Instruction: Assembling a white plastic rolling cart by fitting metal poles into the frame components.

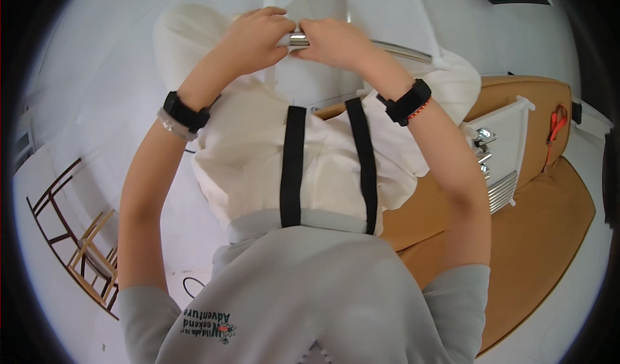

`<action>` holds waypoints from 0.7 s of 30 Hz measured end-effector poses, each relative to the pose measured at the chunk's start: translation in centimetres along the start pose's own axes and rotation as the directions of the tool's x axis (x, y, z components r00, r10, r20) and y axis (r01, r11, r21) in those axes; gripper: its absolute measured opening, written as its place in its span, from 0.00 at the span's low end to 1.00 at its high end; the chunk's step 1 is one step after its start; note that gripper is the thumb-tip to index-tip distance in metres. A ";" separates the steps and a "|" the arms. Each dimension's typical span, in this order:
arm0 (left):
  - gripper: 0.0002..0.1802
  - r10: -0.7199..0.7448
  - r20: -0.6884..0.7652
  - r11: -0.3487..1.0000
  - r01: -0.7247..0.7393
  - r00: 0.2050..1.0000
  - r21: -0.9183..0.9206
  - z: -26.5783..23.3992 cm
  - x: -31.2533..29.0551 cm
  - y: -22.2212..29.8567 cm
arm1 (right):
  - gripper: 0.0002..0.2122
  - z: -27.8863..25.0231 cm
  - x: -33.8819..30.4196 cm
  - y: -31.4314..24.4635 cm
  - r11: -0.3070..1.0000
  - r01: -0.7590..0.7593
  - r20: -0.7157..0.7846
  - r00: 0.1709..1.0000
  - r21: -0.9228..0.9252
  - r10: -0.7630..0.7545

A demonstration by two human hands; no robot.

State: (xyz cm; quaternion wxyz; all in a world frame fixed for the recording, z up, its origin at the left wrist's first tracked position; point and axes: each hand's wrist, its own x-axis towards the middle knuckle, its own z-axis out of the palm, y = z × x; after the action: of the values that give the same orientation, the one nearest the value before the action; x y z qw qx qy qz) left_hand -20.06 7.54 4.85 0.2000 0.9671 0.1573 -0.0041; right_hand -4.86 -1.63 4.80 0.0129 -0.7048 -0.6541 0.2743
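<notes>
A shiny metal tube (403,52) lies crosswise in front of me, above my lap. My right hand (332,41) is closed around it, and a short length (298,39) shows between my two hands. At the tube's left end a small white piece (283,40) shows, partly covered by the fingers of my left hand (258,38). That hand is closed at this end, and whatever lies inside its grip is hidden. The tube's other end reaches to the right, past my right wrist, close to my knee in light trousers.
To my right, a brown sofa (536,248) bears a white tray-like panel (513,128) with several metal rods (503,192) and silver fittings (484,135). A red strap (555,128) lies beyond it. Wooden chairs (77,248) stand at the left. A black-framed object (500,1) is at the far right.
</notes>
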 end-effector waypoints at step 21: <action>0.16 0.046 -0.127 0.928 0.004 0.991 0.373 4.7 4.8 9.7 | 0.17 3.9 0.1 22.1 0.791 -0.368 -0.278 0.793 0.489 0.541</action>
State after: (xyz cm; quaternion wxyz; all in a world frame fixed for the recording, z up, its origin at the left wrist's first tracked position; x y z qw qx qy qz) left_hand -12.33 -1.23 3.95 0.0018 0.9872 0.1563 0.0327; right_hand 13.75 -6.08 -6.89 0.2271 -0.8659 -0.3704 0.2479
